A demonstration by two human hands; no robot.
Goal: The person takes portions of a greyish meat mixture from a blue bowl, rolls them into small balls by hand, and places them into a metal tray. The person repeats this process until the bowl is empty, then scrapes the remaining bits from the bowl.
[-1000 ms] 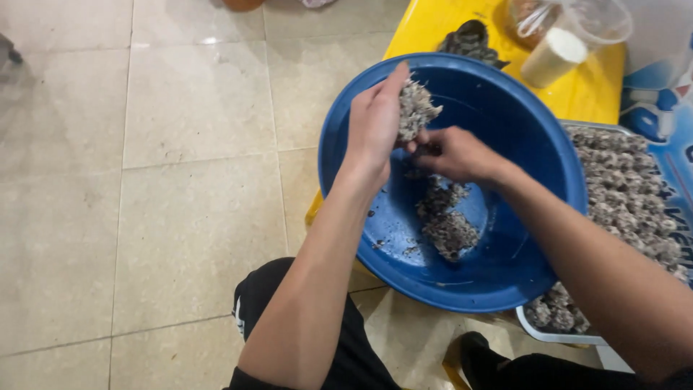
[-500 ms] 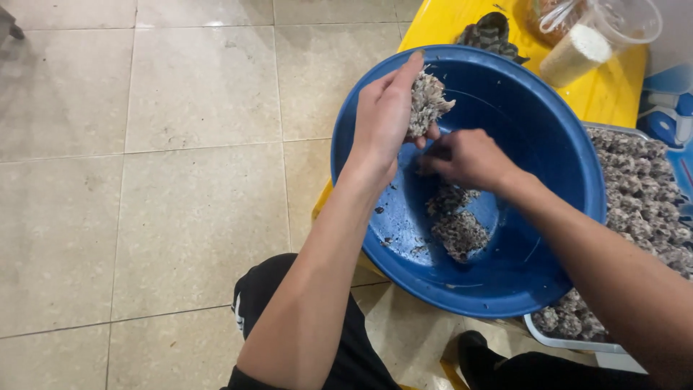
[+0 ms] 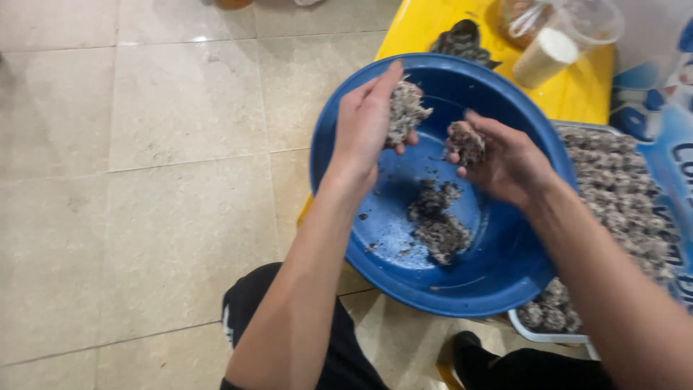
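A large blue plastic basin (image 3: 505, 278) rests on a yellow table edge, tilted toward me. A heap of grey-brown crumbly mixture (image 3: 437, 220) lies at its bottom. My left hand (image 3: 364, 126) is over the basin's far left side, cupping a clump of the mixture (image 3: 404, 112). To its right, a little apart, my right hand (image 3: 505, 159) pinches a smaller lump of the mixture (image 3: 465, 142) in its fingertips.
A white tray (image 3: 548, 337) packed with several small grey-brown balls sits right of the basin. On the yellow table (image 3: 585, 87) behind are a clear plastic container with white powder (image 3: 546, 56) and a dark lump (image 3: 462, 40). Beige tiled floor (image 3: 144, 180) lies left.
The two hands were touching over the clump; now they have parted, the right hand drawing away to the right with a small piece of mixture.
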